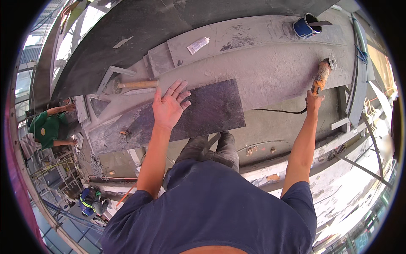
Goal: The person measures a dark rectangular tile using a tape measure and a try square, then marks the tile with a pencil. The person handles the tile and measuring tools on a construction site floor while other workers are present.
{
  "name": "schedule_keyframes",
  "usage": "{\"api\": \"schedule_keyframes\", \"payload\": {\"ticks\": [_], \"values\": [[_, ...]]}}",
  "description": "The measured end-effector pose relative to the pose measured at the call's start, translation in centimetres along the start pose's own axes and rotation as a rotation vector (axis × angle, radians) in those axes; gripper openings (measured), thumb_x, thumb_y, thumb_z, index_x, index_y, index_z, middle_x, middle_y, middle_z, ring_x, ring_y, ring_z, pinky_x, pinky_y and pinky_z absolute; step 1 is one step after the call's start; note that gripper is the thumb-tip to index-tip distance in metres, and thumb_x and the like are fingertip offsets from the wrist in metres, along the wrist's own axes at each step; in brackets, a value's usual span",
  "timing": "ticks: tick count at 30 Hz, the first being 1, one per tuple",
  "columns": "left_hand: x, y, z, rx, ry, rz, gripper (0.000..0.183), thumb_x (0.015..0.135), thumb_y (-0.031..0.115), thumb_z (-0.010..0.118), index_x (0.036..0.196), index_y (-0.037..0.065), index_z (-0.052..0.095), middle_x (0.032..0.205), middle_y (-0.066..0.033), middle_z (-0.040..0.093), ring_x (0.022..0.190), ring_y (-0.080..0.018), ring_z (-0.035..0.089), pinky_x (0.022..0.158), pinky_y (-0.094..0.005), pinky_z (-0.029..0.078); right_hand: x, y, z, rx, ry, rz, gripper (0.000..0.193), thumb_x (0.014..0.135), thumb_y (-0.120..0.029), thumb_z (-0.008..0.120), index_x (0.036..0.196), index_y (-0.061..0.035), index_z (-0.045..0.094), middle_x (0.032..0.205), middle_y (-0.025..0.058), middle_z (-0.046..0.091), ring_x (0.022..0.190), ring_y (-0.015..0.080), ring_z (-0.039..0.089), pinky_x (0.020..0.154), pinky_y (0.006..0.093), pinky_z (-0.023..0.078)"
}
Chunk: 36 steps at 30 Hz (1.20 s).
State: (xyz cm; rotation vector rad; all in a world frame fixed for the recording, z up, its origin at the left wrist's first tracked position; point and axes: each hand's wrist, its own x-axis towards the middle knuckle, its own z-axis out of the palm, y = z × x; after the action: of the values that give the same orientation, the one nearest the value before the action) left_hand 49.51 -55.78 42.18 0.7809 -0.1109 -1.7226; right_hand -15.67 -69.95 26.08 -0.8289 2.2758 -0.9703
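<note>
My right hand point(314, 103) grips the rear of an orange angle grinder point(322, 78), whose disc end points away over the dusty bench on the right. A black cord trails left from the grinder. My left hand point(170, 103) hovers palm up with its fingers spread and holds nothing. Below it lies a dark stone slab point(215, 106), speckled and dusted grey toward its left part. Just beyond the left hand is a hammer point(137, 84) with a wooden handle. Beside the hammer's head sits an angled metal square point(111, 76).
A white tube point(198, 45) lies on the pale step of the bench. At the back right stands a blue tin point(305, 27) with a flat blade in it. Far left is a person in a green shirt point(45, 129); lower left, another in a reflective vest point(87, 201).
</note>
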Motion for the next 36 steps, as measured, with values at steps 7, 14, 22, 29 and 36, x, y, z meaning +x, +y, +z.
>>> {"api": "schedule_keyframes", "payload": {"ticks": [7, 14, 22, 29, 36], "values": [[5.3, 2.1, -4.5, 0.467, 0.419, 0.275, 0.059, 0.108, 0.04, 0.063, 0.154, 0.004, 0.054, 0.152, -0.0134, 0.06, 0.12, -0.0325, 0.066, 0.1, -0.05, 0.053, -11.6, -2.1, -4.9, 0.11, -0.186, 0.07, 0.024, 0.089, -0.014, 0.076, 0.101, -0.009, 0.056, 0.072, 0.0003, 0.059, 0.052, 0.0091, 0.055, 0.044, 0.0255, 0.04], [14.7, 8.5, -15.5, 1.697, 0.862, 0.485, 0.064, 0.098, 0.037, 0.075, 0.148, -0.001, 0.061, 0.138, -0.0311, 0.067, 0.134, -0.045, 0.063, 0.114, -0.0489, 0.05, -30.8, -0.1, -4.0, 0.223, -0.094, 0.16, 0.025, 0.089, -0.012, 0.075, 0.105, -0.0061, 0.057, 0.079, 0.002, 0.062, 0.057, 0.0099, 0.059, 0.048, 0.0256, 0.043], [12.6, 6.7, -14.6, 1.746, 0.669, 0.689, 0.067, 0.089, 0.034, 0.08, 0.144, -0.001, 0.065, 0.139, -0.0287, 0.067, 0.132, -0.0452, 0.063, 0.113, -0.0524, 0.05, -43.6, 2.9, -5.4, 0.214, -0.062, 0.228, 0.028, 0.092, -0.012, 0.072, 0.113, -0.0042, 0.056, 0.078, 0.0029, 0.062, 0.054, 0.0114, 0.058, 0.045, 0.0271, 0.044], [10.4, 6.8, -14.0, 1.675, 0.448, 0.651, 0.062, 0.084, 0.02, 0.084, 0.139, 0.001, 0.064, 0.133, -0.0248, 0.066, 0.128, -0.0431, 0.064, 0.112, -0.0506, 0.05, -46.8, 1.1, -5.6, 0.278, -0.072, 0.222, 0.028, 0.091, -0.012, 0.072, 0.112, -0.0061, 0.055, 0.075, 0.0028, 0.063, 0.053, 0.0104, 0.058, 0.045, 0.0257, 0.044], [12.8, 4.9, -12.7, 1.822, 0.786, 0.565, 0.081, 0.086, 0.024, 0.08, 0.157, 0.001, 0.047, 0.144, -0.0272, 0.058, 0.136, -0.0415, 0.058, 0.118, -0.0475, 0.047, -46.0, 0.7, -6.7, 0.366, -0.116, 0.104, 0.025, 0.09, -0.01, 0.073, 0.108, -0.0066, 0.055, 0.075, 0.0024, 0.062, 0.055, 0.0112, 0.059, 0.046, 0.0275, 0.045]]}}
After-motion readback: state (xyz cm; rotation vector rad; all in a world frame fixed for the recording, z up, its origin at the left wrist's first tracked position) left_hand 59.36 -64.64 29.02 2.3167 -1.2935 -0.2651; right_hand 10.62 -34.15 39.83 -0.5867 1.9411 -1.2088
